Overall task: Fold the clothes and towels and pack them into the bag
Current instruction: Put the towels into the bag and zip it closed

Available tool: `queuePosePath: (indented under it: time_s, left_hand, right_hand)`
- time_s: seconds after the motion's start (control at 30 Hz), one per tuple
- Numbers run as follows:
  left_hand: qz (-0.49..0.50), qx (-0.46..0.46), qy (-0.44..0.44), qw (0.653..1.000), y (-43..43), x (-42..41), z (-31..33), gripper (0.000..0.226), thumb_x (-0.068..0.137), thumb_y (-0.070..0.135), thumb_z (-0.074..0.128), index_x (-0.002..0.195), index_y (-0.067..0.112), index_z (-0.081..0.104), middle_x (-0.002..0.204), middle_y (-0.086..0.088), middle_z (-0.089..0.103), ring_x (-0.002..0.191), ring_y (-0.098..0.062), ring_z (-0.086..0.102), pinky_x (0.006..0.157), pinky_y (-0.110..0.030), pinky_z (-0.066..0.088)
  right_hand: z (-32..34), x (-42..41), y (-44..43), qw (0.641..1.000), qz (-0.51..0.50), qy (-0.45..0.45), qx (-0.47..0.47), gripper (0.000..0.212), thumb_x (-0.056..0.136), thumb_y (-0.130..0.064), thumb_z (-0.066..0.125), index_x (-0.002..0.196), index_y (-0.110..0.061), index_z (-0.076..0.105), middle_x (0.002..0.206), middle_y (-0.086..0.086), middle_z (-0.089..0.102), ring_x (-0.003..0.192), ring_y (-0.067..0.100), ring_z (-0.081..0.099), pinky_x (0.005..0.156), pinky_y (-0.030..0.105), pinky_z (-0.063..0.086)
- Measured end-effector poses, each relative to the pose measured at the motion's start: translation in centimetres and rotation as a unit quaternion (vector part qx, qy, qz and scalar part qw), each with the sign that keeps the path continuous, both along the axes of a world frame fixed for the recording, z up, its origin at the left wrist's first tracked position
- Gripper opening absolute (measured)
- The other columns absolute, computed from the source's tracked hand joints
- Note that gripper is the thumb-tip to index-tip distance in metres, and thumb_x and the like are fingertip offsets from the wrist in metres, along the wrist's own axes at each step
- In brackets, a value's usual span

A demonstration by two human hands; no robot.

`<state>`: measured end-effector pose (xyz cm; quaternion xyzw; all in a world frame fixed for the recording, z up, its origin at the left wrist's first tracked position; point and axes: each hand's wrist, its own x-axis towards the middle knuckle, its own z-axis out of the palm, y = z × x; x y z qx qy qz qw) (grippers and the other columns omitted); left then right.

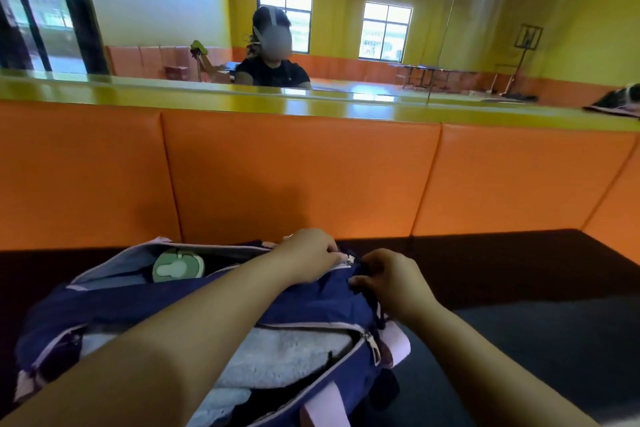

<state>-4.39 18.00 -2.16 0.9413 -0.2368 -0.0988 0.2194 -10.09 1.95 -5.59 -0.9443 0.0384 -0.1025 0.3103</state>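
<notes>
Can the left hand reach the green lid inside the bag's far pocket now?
Probably yes. The pocket lies open over the green lid, nothing covers it, and the left hand is near, though it grips the edge of the bag.

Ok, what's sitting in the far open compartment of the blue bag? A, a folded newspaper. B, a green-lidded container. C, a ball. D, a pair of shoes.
B: a green lid shows in the far compartment of the blue bag, while a white towel lies in the near one.
</notes>
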Motion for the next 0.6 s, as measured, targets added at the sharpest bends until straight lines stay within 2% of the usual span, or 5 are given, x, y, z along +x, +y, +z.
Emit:
queuePosePath:
  time_s: [0.1, 0.2, 0.3, 0.37, 0.6]
  left_hand:
    - [0.002, 0.014, 0.02, 1.0, -0.9, 0.0, 0.0, 0.039, 0.09, 0.052, 0.049, 0.109, 0.024, 0.068, 0.116, -0.002, 0.064, 0.112, -0.024, 0.051, 0.102, -0.051, 0.027]
    - [0.016, -0.06, 0.022, 0.998, -0.9, 0.5, -0.5, 0.025, 0.082, 0.05, 0.06, 0.094, 0.032, 0.073, 0.107, 0.007, 0.068, 0.106, -0.022, 0.055, 0.101, -0.049, 0.031]
    - [0.042, -0.147, 0.033, 0.988, -0.9, 0.7, -0.7, 0.013, 0.077, 0.039, 0.067, 0.083, 0.031, 0.074, 0.097, 0.009, 0.069, 0.094, -0.017, 0.059, 0.079, -0.031, 0.044]
    - [0.053, -0.178, 0.027, 0.982, -1.2, 0.3, -0.7, 0.011, 0.081, 0.028, 0.066, 0.085, 0.02, 0.072, 0.094, 0.003, 0.068, 0.085, -0.015, 0.058, 0.058, -0.021, 0.033]
    - [0.022, -0.249, 0.026, 0.968, -0.8, 0.1, -1.2, 0.012, 0.077, 0.016, 0.066, 0.071, 0.011, 0.057, 0.065, -0.002, 0.048, 0.062, -0.018, 0.042, 0.061, -0.03, 0.032]
  right_hand:
    - [-0.2, 0.0, 0.1, 0.999, -0.01, -0.016, 0.048, 0.028, 0.073, -0.027, 0.079, 0.095, -0.02, 0.063, 0.088, -0.004, 0.066, 0.081, 0.008, 0.062, 0.075, 0.028, 0.055]
    - [-0.3, 0.2, 0.1, 0.996, -0.024, -0.029, 0.077, 0.034, 0.072, -0.028, 0.08, 0.101, -0.02, 0.063, 0.09, -0.007, 0.065, 0.081, 0.003, 0.06, 0.072, 0.02, 0.052]
    - [-0.3, 0.3, 0.2, 0.996, -0.017, -0.039, 0.083, 0.036, 0.074, -0.028, 0.079, 0.105, -0.019, 0.063, 0.092, -0.008, 0.065, 0.082, 0.002, 0.06, 0.071, 0.017, 0.05]
    - [-0.3, 0.3, 0.3, 0.997, -0.006, -0.05, 0.062, 0.038, 0.076, -0.028, 0.077, 0.109, -0.018, 0.062, 0.096, -0.008, 0.065, 0.086, 0.004, 0.059, 0.074, 0.016, 0.048]
    - [0.0, 0.7, 0.7, 0.997, 0.037, -0.057, -0.028, 0.041, 0.081, -0.025, 0.069, 0.121, -0.018, 0.059, 0.115, 0.001, 0.063, 0.101, 0.016, 0.058, 0.084, 0.025, 0.047]
